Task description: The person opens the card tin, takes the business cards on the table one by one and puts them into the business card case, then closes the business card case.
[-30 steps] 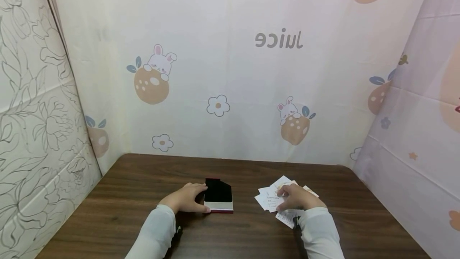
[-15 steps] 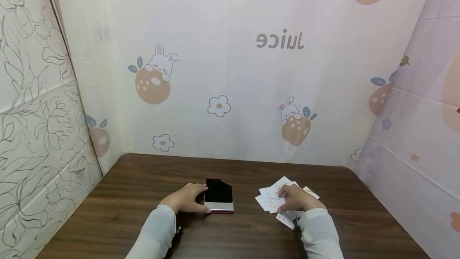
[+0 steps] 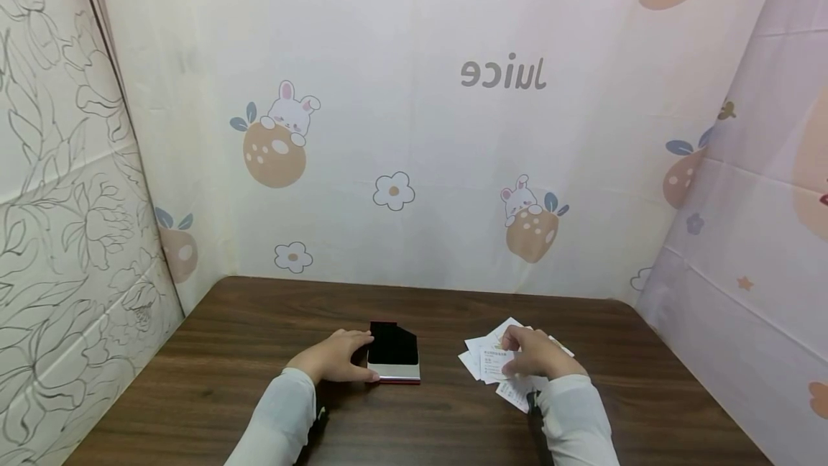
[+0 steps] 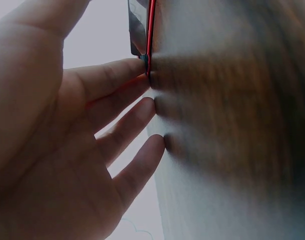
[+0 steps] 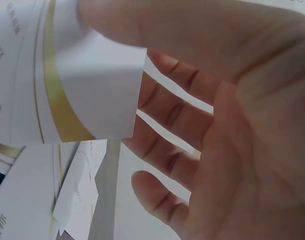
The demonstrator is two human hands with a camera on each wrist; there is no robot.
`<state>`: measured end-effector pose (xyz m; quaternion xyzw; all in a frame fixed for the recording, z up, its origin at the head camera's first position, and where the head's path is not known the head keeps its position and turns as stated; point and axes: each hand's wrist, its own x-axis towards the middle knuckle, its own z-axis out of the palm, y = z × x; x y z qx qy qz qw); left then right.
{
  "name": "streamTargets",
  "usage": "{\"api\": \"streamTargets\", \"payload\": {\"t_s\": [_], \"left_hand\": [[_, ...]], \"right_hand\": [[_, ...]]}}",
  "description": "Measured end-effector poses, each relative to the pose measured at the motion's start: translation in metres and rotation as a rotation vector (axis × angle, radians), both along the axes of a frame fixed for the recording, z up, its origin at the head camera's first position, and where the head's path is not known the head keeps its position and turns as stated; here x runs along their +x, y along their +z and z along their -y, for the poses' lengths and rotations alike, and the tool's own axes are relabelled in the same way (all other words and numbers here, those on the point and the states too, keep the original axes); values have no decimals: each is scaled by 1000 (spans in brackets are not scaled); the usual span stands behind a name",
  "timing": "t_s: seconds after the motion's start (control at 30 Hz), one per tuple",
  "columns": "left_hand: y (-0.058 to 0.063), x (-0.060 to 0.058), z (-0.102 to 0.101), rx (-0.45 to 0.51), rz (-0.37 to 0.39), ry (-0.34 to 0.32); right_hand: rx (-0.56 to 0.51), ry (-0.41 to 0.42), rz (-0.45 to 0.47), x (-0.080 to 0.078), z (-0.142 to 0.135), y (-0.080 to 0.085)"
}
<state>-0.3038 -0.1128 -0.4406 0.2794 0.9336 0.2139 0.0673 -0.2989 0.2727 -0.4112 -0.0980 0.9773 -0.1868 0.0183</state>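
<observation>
A card case [image 3: 393, 351], black on top with a silver strip and red edges, lies flat on the brown table. My left hand [image 3: 336, 358] holds it by its left side, thumb at the near corner and index finger higher up. In the left wrist view the index fingertip meets the red edge of the case [image 4: 149, 35], while other fingertips rest at the tabletop. My right hand [image 3: 538, 357] pinches a white business card [image 5: 100, 95] with a gold stripe, thumb on its face and fingers behind. Beneath it several more business cards [image 3: 514, 395] are fanned out.
The wooden table [image 3: 427, 430] ends at a pale curtain [image 3: 414, 128] printed with rabbits and fruit. More curtain hangs along both sides. Between the case and the spread cards runs a strip of tabletop.
My right index finger has risen slightly, and the card in that hand shows tilted up from the others. The left hand and the card case stay put.
</observation>
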Motion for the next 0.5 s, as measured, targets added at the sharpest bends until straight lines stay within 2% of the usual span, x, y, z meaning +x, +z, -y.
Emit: {"api": "streamTargets", "payload": {"t_s": [0.2,0.5], "left_hand": [[1,3,0,4,-9,-9],[2,3,-1,-6,-11,-1]], "right_hand": [[-57,15,35,3,0,6],[-176,217,34,2,-5,9]]}}
